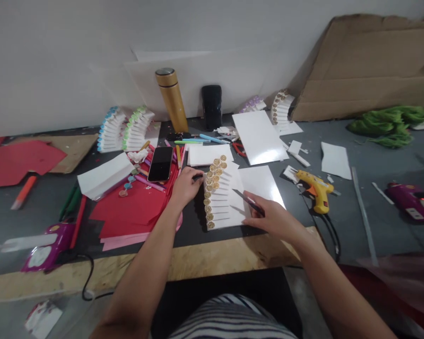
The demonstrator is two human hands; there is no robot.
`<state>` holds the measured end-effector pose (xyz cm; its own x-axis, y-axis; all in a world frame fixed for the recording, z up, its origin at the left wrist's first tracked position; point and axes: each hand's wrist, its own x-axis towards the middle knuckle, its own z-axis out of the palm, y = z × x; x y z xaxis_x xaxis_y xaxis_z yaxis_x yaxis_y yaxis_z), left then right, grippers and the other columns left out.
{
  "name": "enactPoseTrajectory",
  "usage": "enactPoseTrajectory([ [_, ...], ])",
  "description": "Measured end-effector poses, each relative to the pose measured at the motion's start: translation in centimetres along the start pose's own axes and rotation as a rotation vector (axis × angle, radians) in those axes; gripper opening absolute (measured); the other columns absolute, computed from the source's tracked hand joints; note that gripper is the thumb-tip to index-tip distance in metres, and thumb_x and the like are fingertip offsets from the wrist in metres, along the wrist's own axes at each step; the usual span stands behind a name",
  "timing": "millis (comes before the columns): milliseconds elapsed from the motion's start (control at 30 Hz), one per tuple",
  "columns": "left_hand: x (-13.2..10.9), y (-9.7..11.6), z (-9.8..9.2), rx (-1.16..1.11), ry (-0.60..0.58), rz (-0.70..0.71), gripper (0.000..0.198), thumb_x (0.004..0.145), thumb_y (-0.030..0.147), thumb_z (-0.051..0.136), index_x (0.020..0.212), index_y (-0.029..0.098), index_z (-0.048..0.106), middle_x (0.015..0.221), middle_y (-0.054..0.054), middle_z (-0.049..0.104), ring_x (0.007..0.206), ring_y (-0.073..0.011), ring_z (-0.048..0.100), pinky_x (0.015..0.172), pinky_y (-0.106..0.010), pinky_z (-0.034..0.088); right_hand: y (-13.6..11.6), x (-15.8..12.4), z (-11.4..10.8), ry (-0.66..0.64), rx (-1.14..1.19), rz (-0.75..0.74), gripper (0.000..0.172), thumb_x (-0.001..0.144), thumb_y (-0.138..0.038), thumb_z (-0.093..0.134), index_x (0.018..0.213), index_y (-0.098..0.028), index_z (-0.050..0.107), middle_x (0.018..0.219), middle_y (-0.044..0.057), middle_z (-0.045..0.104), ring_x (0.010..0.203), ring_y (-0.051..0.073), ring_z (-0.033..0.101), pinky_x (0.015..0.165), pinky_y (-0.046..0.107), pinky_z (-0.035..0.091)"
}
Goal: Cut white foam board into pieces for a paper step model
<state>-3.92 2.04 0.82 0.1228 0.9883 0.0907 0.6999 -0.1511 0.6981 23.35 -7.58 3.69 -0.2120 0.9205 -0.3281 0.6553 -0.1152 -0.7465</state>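
Observation:
In the middle of the table lies a white card piece (221, 200) with a curved row of gold glitter discs and thin white strips fanning from them. My right hand (270, 216) is closed around a slim dark craft knife (246, 199), its tip pointing left above the card. Some of its fingers rest at the card's right edge. At the upper left edge of the card, my left hand (186, 186) pinches a small black piece (198, 177), whose kind I cannot make out. A blank white sheet (265, 183) lies partly under the card.
A yellow glue gun (316, 188) lies to the right, a purple one (49, 247) at far left. Red paper (127, 216) and a phone (160, 164) are left of my hands. Behind stand a gold flask (173, 101) and similar fan pieces (137, 129).

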Motion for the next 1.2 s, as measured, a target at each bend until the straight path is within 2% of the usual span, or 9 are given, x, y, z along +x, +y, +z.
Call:
enactPoseTrajectory([
  [333, -0.1, -0.2, 0.1, 0.007, 0.002, -0.020, 0.024, 0.085, 0.019, 0.063, 0.107, 0.017, 0.073, 0.107, -0.007, 0.060, 0.066, -0.0114, 0.054, 0.065, -0.026, 0.046, -0.4, -0.3, -0.4, -0.040, -0.082, -0.036, 0.082, 0.076, -0.033, 0.071, 0.151, -0.018, 0.042, 0.074, -0.002, 0.062, 0.068, 0.017, 0.056, 0.065, 0.029, 0.041],
  [500, -0.1, -0.1, 0.2, 0.014, 0.012, -0.014, 0.023, 0.085, 0.018, 0.063, 0.105, 0.018, 0.073, 0.107, -0.006, 0.061, 0.064, -0.0106, 0.054, 0.063, -0.025, 0.047, -0.2, -0.2, -0.2, -0.019, -0.075, -0.035, 0.084, 0.076, -0.033, 0.071, 0.152, -0.018, 0.040, 0.074, -0.002, 0.062, 0.068, 0.017, 0.057, 0.066, 0.029, 0.042],
  [667, 0.0, 0.0, 0.2, 0.021, 0.017, -0.024, 0.023, 0.084, 0.017, 0.064, 0.104, 0.019, 0.073, 0.107, -0.006, 0.061, 0.063, -0.0102, 0.054, 0.063, -0.025, 0.047, -0.5, -0.4, -0.2, -0.032, -0.106, -0.067, 0.078, 0.078, -0.033, 0.068, 0.151, -0.021, 0.042, 0.072, -0.002, 0.061, 0.067, 0.017, 0.057, 0.065, 0.028, 0.042],
  [900, -0.1, 0.1, 0.1, 0.018, 0.015, -0.021, 0.021, 0.084, 0.019, 0.063, 0.103, 0.019, 0.073, 0.105, -0.006, 0.061, 0.065, -0.0105, 0.055, 0.063, -0.024, 0.047, -1.0, -0.2, -0.6, -0.079, -0.127, -0.024, 0.085, 0.078, -0.032, 0.069, 0.155, -0.022, 0.034, 0.072, -0.002, 0.059, 0.067, 0.017, 0.056, 0.065, 0.028, 0.040],
  [1067, -0.2, 0.1, 0.0, 0.024, 0.019, -0.011, 0.021, 0.084, 0.020, 0.063, 0.102, 0.019, 0.073, 0.106, -0.006, 0.062, 0.064, -0.0106, 0.055, 0.063, -0.024, 0.048, -1.3, 0.4, -1.1, -0.142, -0.082, 0.006, 0.098, 0.074, -0.033, 0.073, 0.158, -0.019, 0.023, 0.074, -0.002, 0.059, 0.067, 0.017, 0.056, 0.064, 0.028, 0.040],
  [1200, -0.2, 0.2, 0.0, 0.017, 0.019, -0.009, 0.021, 0.083, 0.020, 0.062, 0.101, 0.019, 0.073, 0.106, -0.005, 0.062, 0.063, -0.0104, 0.054, 0.063, -0.024, 0.048, -1.3, 0.7, -1.4, -0.167, -0.085, -0.027, 0.096, 0.073, -0.036, 0.072, 0.156, -0.018, 0.027, 0.072, -0.002, 0.059, 0.066, 0.017, 0.055, 0.061, 0.027, 0.038],
])
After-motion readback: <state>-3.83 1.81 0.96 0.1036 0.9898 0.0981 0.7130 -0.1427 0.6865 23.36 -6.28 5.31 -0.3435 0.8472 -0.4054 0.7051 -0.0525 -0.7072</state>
